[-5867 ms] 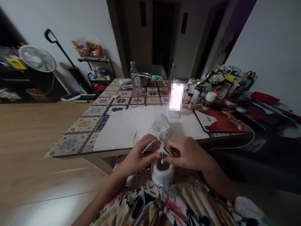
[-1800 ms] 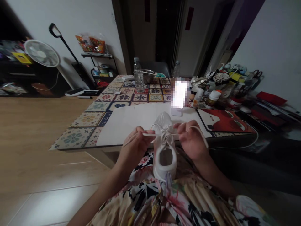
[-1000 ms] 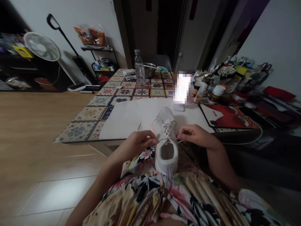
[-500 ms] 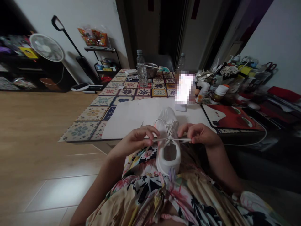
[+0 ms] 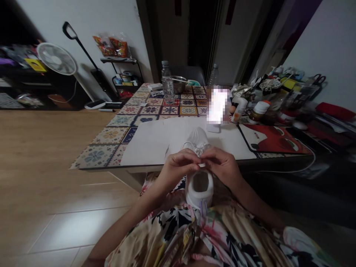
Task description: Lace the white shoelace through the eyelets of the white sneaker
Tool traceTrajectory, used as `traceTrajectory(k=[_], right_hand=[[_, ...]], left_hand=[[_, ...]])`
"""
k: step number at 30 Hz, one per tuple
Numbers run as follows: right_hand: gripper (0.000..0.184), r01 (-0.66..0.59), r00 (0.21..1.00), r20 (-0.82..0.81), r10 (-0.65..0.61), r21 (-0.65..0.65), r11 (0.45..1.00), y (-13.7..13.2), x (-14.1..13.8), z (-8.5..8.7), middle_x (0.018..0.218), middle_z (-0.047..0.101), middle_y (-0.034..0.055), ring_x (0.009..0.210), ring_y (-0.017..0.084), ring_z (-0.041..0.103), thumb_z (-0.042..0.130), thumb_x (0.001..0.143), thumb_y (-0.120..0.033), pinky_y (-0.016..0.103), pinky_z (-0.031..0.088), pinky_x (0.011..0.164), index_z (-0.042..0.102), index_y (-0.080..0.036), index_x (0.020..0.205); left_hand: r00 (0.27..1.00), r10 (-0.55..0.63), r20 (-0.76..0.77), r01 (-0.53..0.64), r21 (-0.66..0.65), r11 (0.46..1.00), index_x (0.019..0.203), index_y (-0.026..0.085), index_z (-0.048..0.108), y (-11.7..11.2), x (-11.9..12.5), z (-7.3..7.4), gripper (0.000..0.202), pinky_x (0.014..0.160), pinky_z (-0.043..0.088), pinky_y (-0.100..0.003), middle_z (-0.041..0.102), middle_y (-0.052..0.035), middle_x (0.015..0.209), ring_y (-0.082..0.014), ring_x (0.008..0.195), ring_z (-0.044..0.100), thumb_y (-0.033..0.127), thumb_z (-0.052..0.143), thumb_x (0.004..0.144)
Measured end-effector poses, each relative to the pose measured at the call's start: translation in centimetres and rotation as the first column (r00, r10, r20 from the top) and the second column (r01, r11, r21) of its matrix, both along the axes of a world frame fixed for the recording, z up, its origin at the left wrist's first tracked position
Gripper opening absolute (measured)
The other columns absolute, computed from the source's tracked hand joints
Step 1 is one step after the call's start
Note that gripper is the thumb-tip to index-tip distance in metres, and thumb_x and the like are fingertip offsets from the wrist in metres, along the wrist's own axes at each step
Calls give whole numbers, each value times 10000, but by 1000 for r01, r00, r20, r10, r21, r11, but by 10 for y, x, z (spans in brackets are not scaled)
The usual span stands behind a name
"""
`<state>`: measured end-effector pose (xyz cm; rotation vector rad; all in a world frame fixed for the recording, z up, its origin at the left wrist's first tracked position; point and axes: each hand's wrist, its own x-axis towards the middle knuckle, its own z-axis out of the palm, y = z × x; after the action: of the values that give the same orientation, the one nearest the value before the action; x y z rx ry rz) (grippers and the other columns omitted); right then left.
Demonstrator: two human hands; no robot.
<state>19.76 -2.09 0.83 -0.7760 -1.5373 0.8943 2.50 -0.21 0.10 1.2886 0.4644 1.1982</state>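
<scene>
Head view: a small white fabric sneaker (image 5: 199, 197) rested on the person's lap, on a floral-print dress (image 5: 178, 233), with its heel towards the person and its toe (image 5: 198, 136) reaching over the near edge of the table. Its open collar faced up.

Both hands met over the top of the shoe's lacing. The left hand (image 5: 178, 167) came in from the left with its fingers curled and its fingertips pinched on the white shoelace (image 5: 202, 164). The right hand (image 5: 223, 167) mirrored it from the right, its thumb and forefinger closed on the same lace. The fingertips of the two hands touched or nearly touched, and most of the lacing was hidden beneath them. Only a small bunch of lace showed just beyond the knuckles.

Under the toe lay a large white paper sheet (image 5: 150, 142), spread on a table covered by a patterned tile-print cloth (image 5: 111, 134). Just beyond the shoe stood a bright, blurred upright screen (image 5: 217, 105). A red mat (image 5: 268, 139) lay to the right of the sheet. Farther back were a clear plastic water bottle (image 5: 167, 83) and a metal bowl (image 5: 178, 83) beside it. A white standing fan (image 5: 57, 59) stood well apart on the left by the wall.
</scene>
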Motion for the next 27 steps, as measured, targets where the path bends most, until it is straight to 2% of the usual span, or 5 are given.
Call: traceTrajectory(k=[4,11,18,22,27], right_hand=[[116,11,999,35,-11,-16,1000,-4,0,-2,778,671,0,742,140,630,738,801,-319,263,510,682,673,-223,791],[196,-67,997,-44,63,-107,992,-4,-1,0,775,648,-12,704,126,625,750,791,-388,239,535,634,646,-222,808],[197,61,989,-127,-81,-148,987,-1,-7,-2,717,626,-33,516,97,580,712,821,-404,209,518,458,631,-225,802],[90,140,987,70,-144,59,988,-1,-3,1,834,677,4,735,143,653,668,866,-314,263,570,658,663,-238,914],[161,-29,903,418,-103,298,954,-3,10,10,1035,666,58,1023,202,614,613,892,-184,376,511,901,675,-246,1027]], left_hand=[[1000,7,12,-5,-151,989,904,188,739,-3,5,4,345,619,499,-215,646,16,727,-86,618,577,208,881,590],[984,171,-53,-174,-43,984,634,147,657,-7,8,8,258,605,495,-214,633,-1,676,-105,635,583,286,872,606],[988,90,-125,-99,-65,993,670,148,653,-7,5,3,203,618,466,-220,646,-2,676,-111,642,584,248,828,649],[985,140,-105,-147,-61,987,646,149,646,-6,4,1,176,612,448,-208,642,3,670,-99,635,564,196,816,641],[980,180,-86,-186,-70,980,672,157,692,-7,2,0,119,620,453,-205,656,5,672,-98,645,569,151,803,630]])
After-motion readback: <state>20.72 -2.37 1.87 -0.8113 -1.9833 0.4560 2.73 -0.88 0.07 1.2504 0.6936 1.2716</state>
